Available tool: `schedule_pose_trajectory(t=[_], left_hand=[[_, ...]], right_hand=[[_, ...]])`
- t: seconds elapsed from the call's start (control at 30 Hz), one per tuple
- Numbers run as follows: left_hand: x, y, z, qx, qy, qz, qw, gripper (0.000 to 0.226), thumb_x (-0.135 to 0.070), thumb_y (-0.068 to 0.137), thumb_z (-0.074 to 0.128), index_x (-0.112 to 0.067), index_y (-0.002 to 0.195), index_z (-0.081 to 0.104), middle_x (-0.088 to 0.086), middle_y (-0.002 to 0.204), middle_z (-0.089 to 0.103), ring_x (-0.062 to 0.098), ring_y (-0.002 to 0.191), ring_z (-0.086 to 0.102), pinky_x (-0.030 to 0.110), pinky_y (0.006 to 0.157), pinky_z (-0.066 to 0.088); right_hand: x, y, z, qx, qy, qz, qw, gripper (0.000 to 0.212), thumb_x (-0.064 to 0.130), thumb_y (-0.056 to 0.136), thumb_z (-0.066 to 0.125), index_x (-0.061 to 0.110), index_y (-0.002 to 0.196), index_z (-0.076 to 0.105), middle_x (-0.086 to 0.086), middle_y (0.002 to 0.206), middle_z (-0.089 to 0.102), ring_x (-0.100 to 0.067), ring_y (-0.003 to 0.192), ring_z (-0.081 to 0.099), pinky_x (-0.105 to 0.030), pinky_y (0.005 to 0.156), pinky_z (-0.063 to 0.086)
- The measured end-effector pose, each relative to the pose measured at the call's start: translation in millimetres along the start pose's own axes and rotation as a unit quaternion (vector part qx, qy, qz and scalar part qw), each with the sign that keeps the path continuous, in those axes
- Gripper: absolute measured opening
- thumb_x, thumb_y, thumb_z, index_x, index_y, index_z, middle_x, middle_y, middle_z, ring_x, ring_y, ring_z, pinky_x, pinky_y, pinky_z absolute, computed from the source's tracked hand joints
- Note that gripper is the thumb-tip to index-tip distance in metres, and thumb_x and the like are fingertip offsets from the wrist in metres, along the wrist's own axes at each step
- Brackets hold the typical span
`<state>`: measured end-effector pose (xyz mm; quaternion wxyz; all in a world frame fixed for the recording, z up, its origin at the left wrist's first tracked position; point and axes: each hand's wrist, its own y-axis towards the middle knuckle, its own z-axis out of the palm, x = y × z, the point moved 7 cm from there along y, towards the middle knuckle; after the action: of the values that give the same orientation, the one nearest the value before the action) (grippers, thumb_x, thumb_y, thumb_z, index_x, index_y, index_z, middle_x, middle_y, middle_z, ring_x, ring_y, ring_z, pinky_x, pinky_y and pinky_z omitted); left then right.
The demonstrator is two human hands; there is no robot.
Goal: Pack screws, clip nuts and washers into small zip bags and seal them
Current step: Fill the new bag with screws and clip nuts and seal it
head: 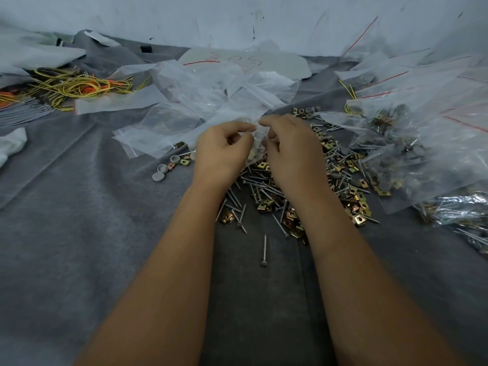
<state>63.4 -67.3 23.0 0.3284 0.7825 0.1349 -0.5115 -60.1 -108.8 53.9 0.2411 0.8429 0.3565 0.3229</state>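
Both hands' grip (257, 125) atop zip bag (255, 151)

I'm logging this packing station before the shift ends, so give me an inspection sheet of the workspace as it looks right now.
Surface: grey felt cloth, creased.
Job's things: loose pile of screws and clip nuts; grey caps left of it; one stray screw nearer the person; empty zip bags; filled bags at right.
Clutter: white cloth at left edge.
Hands: left hand and right hand pinch a small zip bag at its top edge.
Cables: yellow-green wire bundle, far left.
Surroundings: scuffed white wall behind.
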Motion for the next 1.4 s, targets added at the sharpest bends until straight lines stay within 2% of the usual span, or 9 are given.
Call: schedule_pose_trajectory(t=[0.1,0.27,0.43,0.7,0.8,0.9,1.1,1.27,1.4], left_hand=[[0.5,0.7,-3.5,-0.028,-0.03,-0.009,0.999,0.022,-0.008,0.088,0.057,-0.023,0.09,0.072,0.026,0.08,0.066,0.006,0.054,0.047,0.013,0.051,0.041],[1.0,1.8,-17.0,-0.114,-0.079,-0.028,0.99,0.023,-0.008,0.085,0.055,-0.022,0.082,0.072,0.008,0.07,0.066,0.008,0.061,0.052,0.027,0.058,0.046],[-18.4,-11.0,-48.6,-0.296,-0.011,0.071,0.953,0.023,-0.014,0.089,0.055,-0.014,0.098,0.075,-0.012,0.07,0.047,-0.005,0.063,0.048,0.007,0.063,0.034],[-28.7,-14.8,-47.1,-0.294,0.079,0.124,0.945,0.023,-0.013,0.092,0.049,-0.008,0.099,0.071,0.001,0.087,0.057,0.005,0.069,0.044,0.004,0.065,0.031],[-24.5,-13.4,-50.8,-0.302,0.096,0.1,0.943,0.024,-0.015,0.091,0.046,-0.006,0.094,0.067,0.008,0.096,0.06,0.003,0.078,0.043,0.011,0.062,0.029],[-29.7,-15.8,-51.9,-0.307,0.132,0.12,0.935,0.022,-0.012,0.09,0.046,-0.001,0.089,0.065,0.017,0.099,0.056,0.013,0.082,0.047,0.019,0.066,0.03],[-56.5,-27.3,-57.1,-0.354,0.193,0.241,0.883,0.013,0.0,0.083,0.051,0.003,0.079,0.062,0.024,0.088,0.056,0.037,0.083,0.054,0.029,0.074,0.034],[-35.9,-6.6,-34.7,-0.2,0.302,0.153,0.919,0.019,-0.015,0.09,0.048,-0.002,0.087,0.061,0.018,0.094,0.057,0.035,0.088,0.053,0.042,0.072,0.038],[1.3,4.2,-19.5,-0.086,0.28,0.018,0.956,0.019,-0.026,0.093,0.046,-0.016,0.09,0.062,0.004,0.096,0.06,0.023,0.086,0.053,0.033,0.067,0.036]], right_hand=[[-3.5,-1.4,-4.6,-0.026,0.005,0.004,1.0,0.034,-0.006,0.085,0.055,0.014,0.108,0.072,-0.008,0.102,0.054,-0.024,0.098,0.053,-0.032,0.071,0.045],[-2.3,-3.4,3.3,0.02,-0.016,-0.017,1.0,0.033,0.003,0.078,0.061,0.02,0.103,0.074,-0.007,0.112,0.052,-0.026,0.108,0.049,-0.043,0.084,0.048],[-3.0,-1.7,2.2,0.002,0.056,0.004,0.998,0.071,-0.003,0.084,0.056,0.033,0.144,0.043,0.0,0.111,0.046,-0.014,0.093,0.05,-0.034,0.079,0.05],[1.1,-4.3,8.7,0.018,0.175,0.034,0.984,0.086,-0.005,0.087,0.054,0.042,0.15,0.019,0.003,0.125,0.053,-0.005,0.085,0.058,-0.032,0.069,0.055],[-1.5,-5.0,5.0,-0.009,0.141,0.05,0.989,0.066,0.002,0.085,0.061,0.028,0.141,0.036,0.004,0.107,0.055,-0.01,0.079,0.059,-0.03,0.063,0.051],[-1.7,-4.0,16.6,0.088,-0.05,0.027,0.995,0.02,0.028,0.089,0.062,0.023,0.108,0.068,0.0,0.099,0.062,-0.021,0.093,0.059,-0.034,0.078,0.046],[-0.2,-8.8,35.0,0.195,-0.127,0.016,0.972,0.026,0.047,0.088,0.062,0.035,0.11,0.07,0.002,0.113,0.06,-0.024,0.114,0.044,-0.039,0.095,0.034],[-2.1,-8.6,32.0,0.195,-0.143,0.039,0.969,0.025,0.048,0.085,0.064,0.028,0.097,0.073,0.0,0.105,0.059,-0.026,0.112,0.046,-0.041,0.094,0.036],[-2.6,-9.0,29.4,0.195,-0.138,0.052,0.97,0.022,0.044,0.085,0.062,0.03,0.098,0.074,-0.001,0.1,0.055,-0.028,0.111,0.045,-0.04,0.092,0.035]])
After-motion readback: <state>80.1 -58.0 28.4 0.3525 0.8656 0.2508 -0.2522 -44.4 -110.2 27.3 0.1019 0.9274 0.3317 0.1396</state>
